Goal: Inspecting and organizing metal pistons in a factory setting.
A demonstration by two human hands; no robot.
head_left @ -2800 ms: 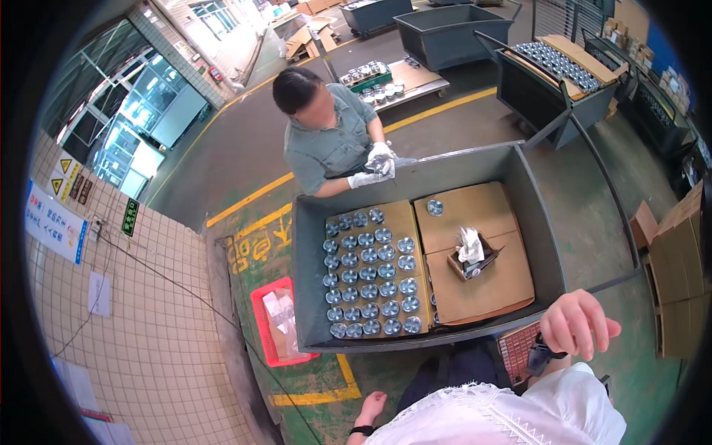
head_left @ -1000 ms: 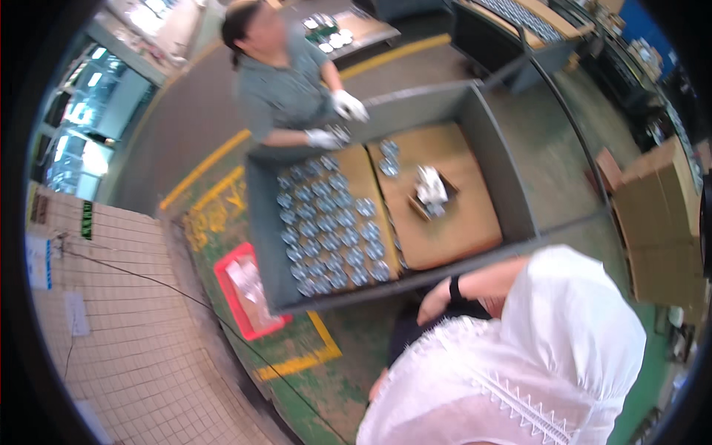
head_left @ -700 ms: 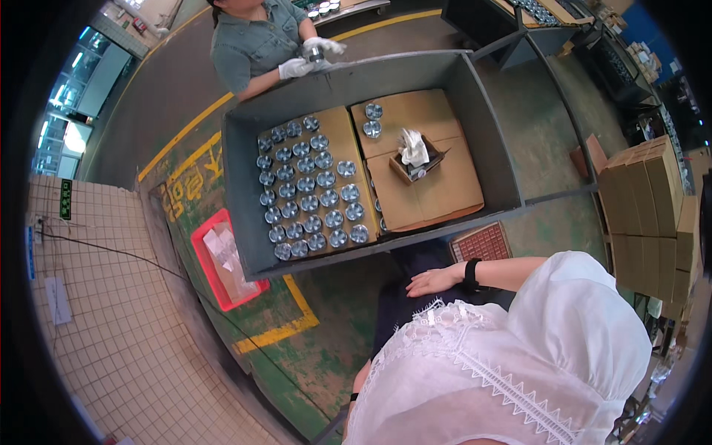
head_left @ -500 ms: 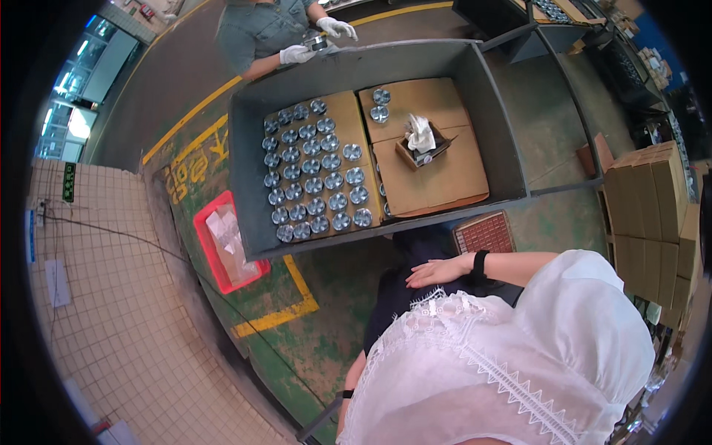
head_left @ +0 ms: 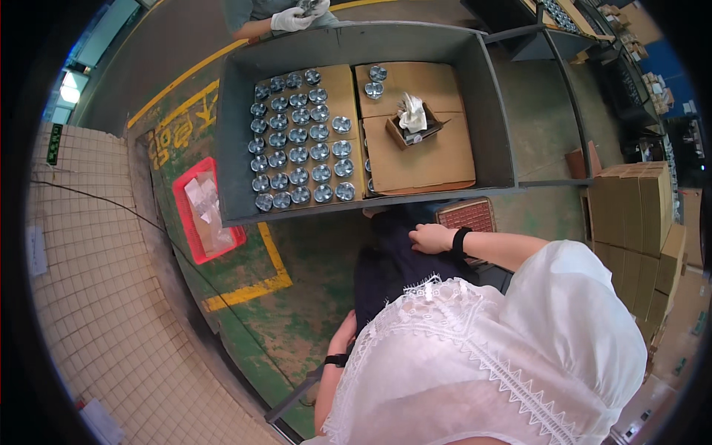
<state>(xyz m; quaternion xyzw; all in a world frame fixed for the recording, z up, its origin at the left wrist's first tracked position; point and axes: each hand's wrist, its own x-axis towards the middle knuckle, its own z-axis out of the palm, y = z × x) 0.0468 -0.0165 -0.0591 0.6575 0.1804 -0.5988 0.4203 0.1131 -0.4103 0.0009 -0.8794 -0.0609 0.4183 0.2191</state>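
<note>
My right hand point(head_left: 432, 238), a black band on its wrist, is closed with fingers curled against my dark trousers point(head_left: 386, 248), below the near edge of a grey metal bin point(head_left: 356, 204). Whether it pinches anything is hidden. Low on the left, my left hand point(head_left: 343, 331) hangs beside my leg, its fingers partly out of sight. Rows of shiny round metal parts, like pistons point(head_left: 298, 135), stand on cardboard in the bin's left half. Two more parts point(head_left: 375, 81) stand on the right-hand cardboard point(head_left: 423, 170), near a small open carton point(head_left: 403, 138) holding a crumpled white cloth point(head_left: 412, 115).
Across the bin, a co-worker's white-gloved hands point(head_left: 293, 18) hold a metal part. A red crate point(head_left: 182, 211) with plastic bags lies on the floor at left. A reddish grid-patterned panel point(head_left: 471, 216) sits beside my right hand. Cardboard boxes point(head_left: 630, 222) are stacked at right.
My right hand has gone from flat with fingers stretched to curled. My left hand has come into sight. The view has shifted, and the co-worker's gloved hands have come together around the part.
</note>
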